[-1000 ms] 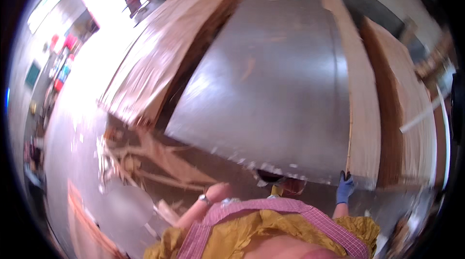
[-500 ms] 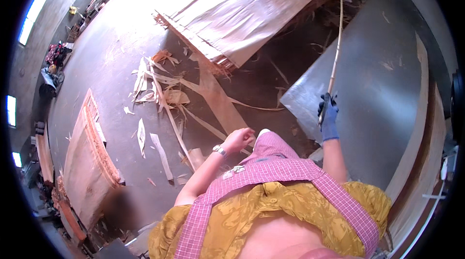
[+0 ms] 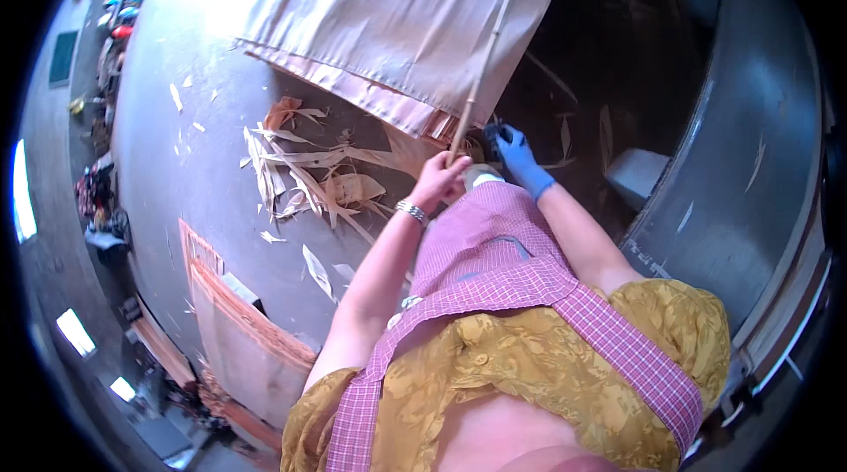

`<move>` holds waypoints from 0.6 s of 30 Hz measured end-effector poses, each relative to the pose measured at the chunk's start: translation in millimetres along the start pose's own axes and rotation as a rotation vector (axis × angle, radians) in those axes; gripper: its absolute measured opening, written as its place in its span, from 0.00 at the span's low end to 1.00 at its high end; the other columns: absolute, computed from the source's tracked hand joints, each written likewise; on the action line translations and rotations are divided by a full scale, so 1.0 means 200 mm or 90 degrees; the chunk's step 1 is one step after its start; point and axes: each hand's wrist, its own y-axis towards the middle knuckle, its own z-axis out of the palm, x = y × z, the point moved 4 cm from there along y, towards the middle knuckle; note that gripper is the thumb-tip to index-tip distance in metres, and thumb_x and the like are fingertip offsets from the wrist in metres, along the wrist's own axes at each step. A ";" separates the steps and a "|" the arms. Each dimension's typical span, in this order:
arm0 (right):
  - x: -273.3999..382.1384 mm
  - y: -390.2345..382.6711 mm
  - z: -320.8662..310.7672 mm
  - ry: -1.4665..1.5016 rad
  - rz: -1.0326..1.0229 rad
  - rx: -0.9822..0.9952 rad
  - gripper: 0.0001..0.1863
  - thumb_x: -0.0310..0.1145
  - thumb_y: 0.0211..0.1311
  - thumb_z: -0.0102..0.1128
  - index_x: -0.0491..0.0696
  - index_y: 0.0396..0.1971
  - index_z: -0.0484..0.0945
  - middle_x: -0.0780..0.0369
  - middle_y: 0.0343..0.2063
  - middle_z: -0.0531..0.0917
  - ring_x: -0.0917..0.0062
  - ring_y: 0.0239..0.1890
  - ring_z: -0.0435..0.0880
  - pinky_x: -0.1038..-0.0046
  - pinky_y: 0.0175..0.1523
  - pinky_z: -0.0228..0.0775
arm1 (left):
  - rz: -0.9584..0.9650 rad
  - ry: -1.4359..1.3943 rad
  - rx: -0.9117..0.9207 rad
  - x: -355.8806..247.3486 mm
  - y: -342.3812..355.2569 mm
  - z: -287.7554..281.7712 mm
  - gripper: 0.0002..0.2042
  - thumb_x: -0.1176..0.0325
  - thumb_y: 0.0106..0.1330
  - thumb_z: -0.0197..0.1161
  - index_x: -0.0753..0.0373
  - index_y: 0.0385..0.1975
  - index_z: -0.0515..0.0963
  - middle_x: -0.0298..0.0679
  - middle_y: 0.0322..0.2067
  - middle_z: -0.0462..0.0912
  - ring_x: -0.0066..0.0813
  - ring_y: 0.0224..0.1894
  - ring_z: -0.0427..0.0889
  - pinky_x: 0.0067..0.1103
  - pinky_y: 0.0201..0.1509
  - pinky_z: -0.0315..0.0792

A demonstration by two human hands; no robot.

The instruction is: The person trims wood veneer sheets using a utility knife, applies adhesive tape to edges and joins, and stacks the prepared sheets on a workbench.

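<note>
My bare left hand (image 3: 440,179), with a metal-banded watch at the wrist, is closed around the lower end of a long thin jointed stick (image 3: 490,44) that looks like bamboo. The stick slants up and away across a tall stack of pale wood veneer sheets (image 3: 379,22). Just right of the stick's lower end is my right hand (image 3: 518,154), in a blue glove with dark fingers. Those fingers look curled in beside the stack's near corner, apart from the stick; whatever they grip is too dark to make out.
Torn veneer strips (image 3: 309,168) litter the grey floor left of the stack. A lower veneer pile (image 3: 238,322) stands at the near left. On the right is a large smooth grey surface (image 3: 741,154), with a pale block (image 3: 637,176) by its edge.
The stick has passed from my right hand to my left and now leans over the stack. My right hand has come inward beside my left. The view has turned right.
</note>
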 end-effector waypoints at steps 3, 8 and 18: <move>-0.12 0.36 0.01 -0.166 0.150 -0.118 0.30 0.47 0.53 0.69 0.43 0.50 0.75 0.54 0.47 0.81 0.66 0.49 0.80 0.67 0.53 0.71 | -0.051 0.058 -0.031 -0.04 0.15 -0.33 0.16 0.54 0.67 0.62 0.63 0.29 0.74 0.28 0.15 0.71 0.15 0.13 0.69 0.15 0.14 0.61; -0.54 0.68 -0.01 -0.163 0.271 -0.279 0.49 0.56 0.42 0.75 0.40 0.58 0.66 0.50 0.54 0.76 0.58 0.58 0.74 0.61 0.58 0.68 | -0.175 0.161 -0.029 -0.24 0.38 -0.67 0.18 0.53 0.66 0.62 0.64 0.24 0.75 0.29 0.11 0.69 0.16 0.09 0.66 0.16 0.11 0.60; -0.26 0.47 0.10 0.291 0.374 -0.297 0.53 0.45 0.40 0.80 0.41 0.64 0.59 0.56 0.52 0.77 0.70 0.51 0.78 0.67 0.51 0.74 | -0.202 0.113 0.176 -0.46 0.75 -0.74 0.10 0.61 0.68 0.59 0.62 0.32 0.76 0.29 0.15 0.72 0.15 0.09 0.66 0.14 0.11 0.57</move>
